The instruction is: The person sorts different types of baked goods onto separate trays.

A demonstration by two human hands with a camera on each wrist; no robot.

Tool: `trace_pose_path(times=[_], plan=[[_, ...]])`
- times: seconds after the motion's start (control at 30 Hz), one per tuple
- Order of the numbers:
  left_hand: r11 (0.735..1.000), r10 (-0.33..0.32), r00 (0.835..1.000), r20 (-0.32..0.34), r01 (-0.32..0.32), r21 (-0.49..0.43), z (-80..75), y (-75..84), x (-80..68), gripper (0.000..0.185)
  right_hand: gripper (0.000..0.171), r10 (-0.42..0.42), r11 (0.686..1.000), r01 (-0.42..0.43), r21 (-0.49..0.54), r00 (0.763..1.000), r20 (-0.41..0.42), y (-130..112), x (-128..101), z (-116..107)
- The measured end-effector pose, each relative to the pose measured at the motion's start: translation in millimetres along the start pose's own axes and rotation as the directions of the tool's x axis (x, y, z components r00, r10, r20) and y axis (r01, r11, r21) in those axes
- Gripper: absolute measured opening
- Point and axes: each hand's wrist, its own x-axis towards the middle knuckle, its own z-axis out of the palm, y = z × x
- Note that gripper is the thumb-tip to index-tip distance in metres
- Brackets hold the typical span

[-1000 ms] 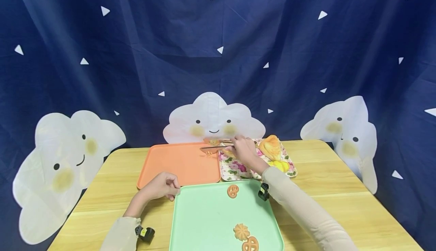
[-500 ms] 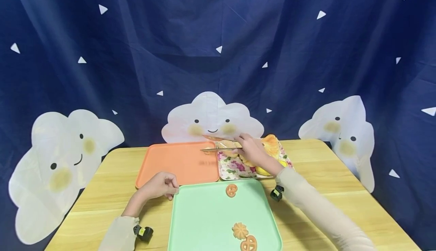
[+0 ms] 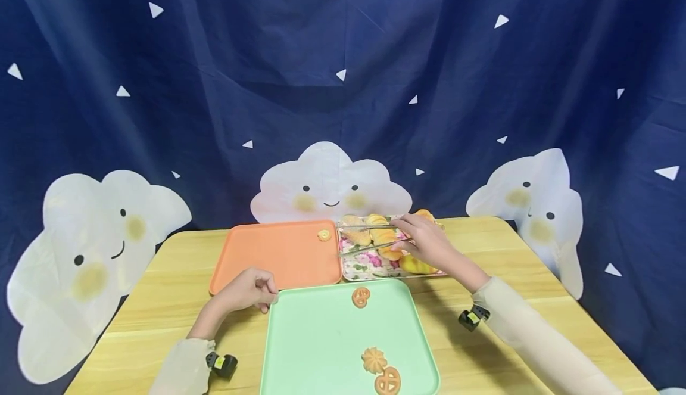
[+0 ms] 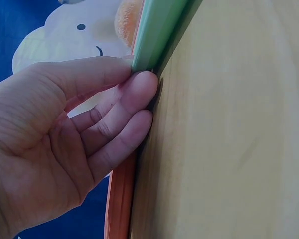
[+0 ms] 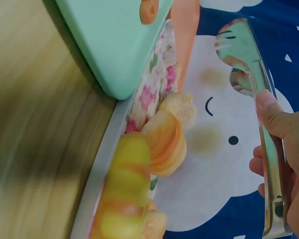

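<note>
The mint-green rectangular plastic tray fills the lower centre of the head view and runs off its bottom edge. Its upper edge lies just beside the orange rectangular tray left of centre and the flower-patterned tray with a pale rim right of centre. Plain wood of the table spreads on the right side of the frame, and the orange tray's bare middle lies left of the small pale-yellow round biscuit at its upper right.

The left hand comes in from the lower left, wrist bent toward the mint-green tray's upper-left corner. The right hand reaches from the lower right over the flower-patterned tray, fingers curled around shiny metal tongs, whose two arms stand spread, pointing left in the head view.

In the head view the tongs overlap golden and yellow bread pieces; the right wrist view shows their tips well apart from the bread, against the navy cloth backdrop. The left wrist view shows thumb and forefinger pinching the mint-green tray's rim.

On the mint-green tray, a brown pretzel biscuit lies near the top edge; a brown flower-shaped biscuit and a second pretzel biscuit sit lower right.
</note>
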Motion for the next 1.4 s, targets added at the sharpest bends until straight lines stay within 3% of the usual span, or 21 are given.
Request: trace_pose_path(times=[0.3,0.67,1.03,1.4], plan=[[1.0,-0.005,1.0,-0.006,0.005,0.014,-0.4,0.8,1.3,0.011,0.05,0.02,0.998,-0.022,0.057,0.999,0.025,4.5,-24.3,-6.0],[1.0,-0.006,1.0,-0.006,0.006,0.012,0.8,-0.9,1.1,0.01,0.053,0.084,0.987,-0.104,0.121,0.983,0.161,-2.8,-41.1,-3.8],[1.0,-0.007,1.0,-0.005,0.007,0.004,0.3,-2.7,1.1,0.01,0.049,-0.015,0.991,-0.01,0.13,0.983,0.183,-11.1,-46.2,7.9],[1.0,-0.015,1.0,-0.015,0.015,0.026,0.3,-0.3,0.3,0.01,0.051,-0.003,0.987,-0.039,0.158,0.967,0.255,-12.7,-45.4,11.4]])
